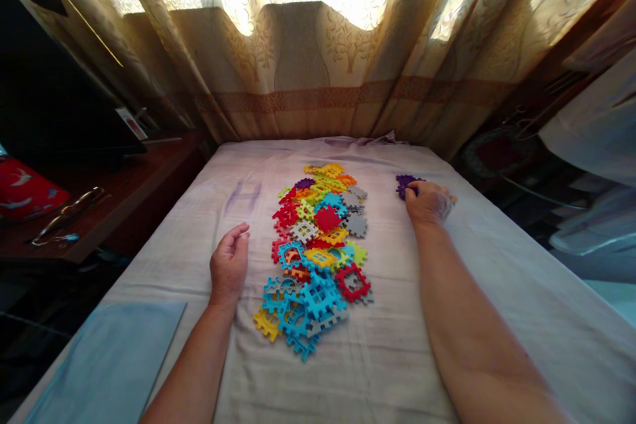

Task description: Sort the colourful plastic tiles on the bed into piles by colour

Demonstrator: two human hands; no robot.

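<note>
A long heap of interlocking plastic pieces in blue, red, yellow, green, grey and orange lies on the cloth-covered table, with a red piece near its middle and a blue piece toward the near end. One purple piece rests in the heap's far part. Off to the right, my right hand has its fingers closed on purple pieces lying on the cloth. My left hand hovers or rests left of the heap, fingers curled together; whether anything is inside them is hidden.
The table has a pale cloth cover. A light blue sheet lies at its near left corner. A wooden cabinet with a dark screen stands left, curtains hang behind, and a white fan-like object is at right.
</note>
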